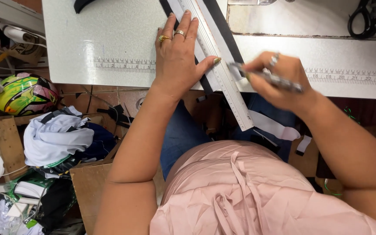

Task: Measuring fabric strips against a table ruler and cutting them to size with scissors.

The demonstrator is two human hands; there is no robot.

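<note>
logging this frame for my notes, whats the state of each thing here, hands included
left hand: flat, palm down, pressing the ruler
right hand: closed around a pen, motion-blurred
pen: held at the ruler's edge, tip down
ruler: lying diagonally, its end past the table edge
black strip: flat under the ruler
table: white, printed scale along its front edge
helmet: resting at floor level, left
scissors: lying at far right, unheld

Your long metal ruler (pixel 216 65) lies slantwise on the pale speckled table (pixel 109 35), over a black fabric strip (pixel 225 30); the helmet (pixel 22 93) sits lower left.
</note>
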